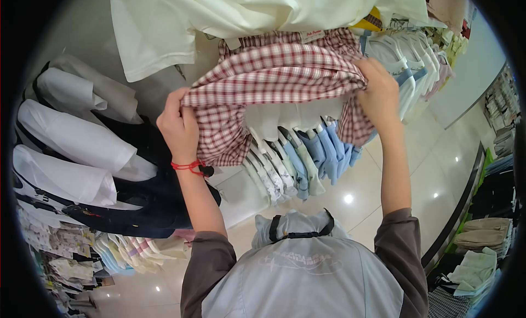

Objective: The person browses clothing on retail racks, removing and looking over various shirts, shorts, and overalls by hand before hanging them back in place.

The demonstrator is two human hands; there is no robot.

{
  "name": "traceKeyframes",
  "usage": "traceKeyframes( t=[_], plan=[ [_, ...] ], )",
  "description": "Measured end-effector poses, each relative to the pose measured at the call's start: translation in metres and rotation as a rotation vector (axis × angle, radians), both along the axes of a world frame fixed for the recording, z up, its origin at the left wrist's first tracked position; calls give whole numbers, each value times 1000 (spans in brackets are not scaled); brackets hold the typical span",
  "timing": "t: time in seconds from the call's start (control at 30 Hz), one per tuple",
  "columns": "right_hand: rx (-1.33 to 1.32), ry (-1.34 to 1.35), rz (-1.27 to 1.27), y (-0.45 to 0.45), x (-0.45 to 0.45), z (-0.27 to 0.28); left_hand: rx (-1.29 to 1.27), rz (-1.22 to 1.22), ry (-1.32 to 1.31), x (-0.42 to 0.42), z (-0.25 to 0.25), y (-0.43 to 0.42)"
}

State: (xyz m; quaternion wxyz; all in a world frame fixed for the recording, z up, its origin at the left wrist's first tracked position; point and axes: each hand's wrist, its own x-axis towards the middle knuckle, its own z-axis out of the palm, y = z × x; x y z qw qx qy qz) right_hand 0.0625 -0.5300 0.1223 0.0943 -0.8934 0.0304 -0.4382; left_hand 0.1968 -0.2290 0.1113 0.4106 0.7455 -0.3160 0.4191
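Nearest: grey-blue vest [301, 274] over dark sleeves [399, 252], both arms extended forward. Left wrist carries a red bracelet [186, 165]. Left hand [181, 123]: fingers curled, pinching one side of the red-and-white checked garment [274, 85]. Right hand [381, 93]: fingers closed on the opposite side. Garment is held up between the two hands, cloth bunched in a band across the middle; a label [312, 36] shows at its far edge. White shirt [252, 11] sits just beyond it. Left of the left hand, white sleeves [82, 132] and a dark garment [134, 211] hang. Farther: blue clothes [329, 153] hanging below the checked band, glossy floor [424, 159], folded stacks [482, 234] at far right.
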Motion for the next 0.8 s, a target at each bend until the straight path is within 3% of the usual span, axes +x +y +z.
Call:
traceKeyframes(
  t=[0.13,0.23,0.27,0.3,0.33,0.37,0.4,0.43,0.5,0.53,0.57,0.63,0.67,0.73,0.8],
  plan=[
    [50,-85,-158,-20,-3,0,-37,123,38,7,5,14],
    [120,-131,57,-27,-4,-7,-56,284,54,1,-3,13],
    [-27,-133,146,-26,-5,-4,-87,356,63,-13,-6,8],
    [160,-47,204,-19,-7,0,-71,358,47,-41,-7,1],
    [348,37,259,-8,-11,4,-135,250,70,-71,-16,-14],
    [538,122,315,0,-12,5,-143,-97,-40,-89,-36,-26],
    [396,80,285,1,-8,3,70,-420,31,-113,-43,-42],
    [404,123,269,5,-8,8,171,-571,344,-118,-68,-62],
    [414,212,241,15,-8,23,457,-447,839,-89,-124,-82],
    [340,149,259,17,-5,23,501,-340,855,-68,-156,-82],
    [304,160,217,19,-5,25,505,-231,714,-43,-193,-76],
    [234,182,134,21,-7,27,480,-4,180,2,-252,-52],
    [223,169,115,20,-7,28,469,120,-44,17,-261,-45],
    [205,149,82,20,-8,27,549,296,-249,22,-242,-37],
    [241,151,36,22,-7,29,567,317,-286,17,-230,-34]
  ],
)
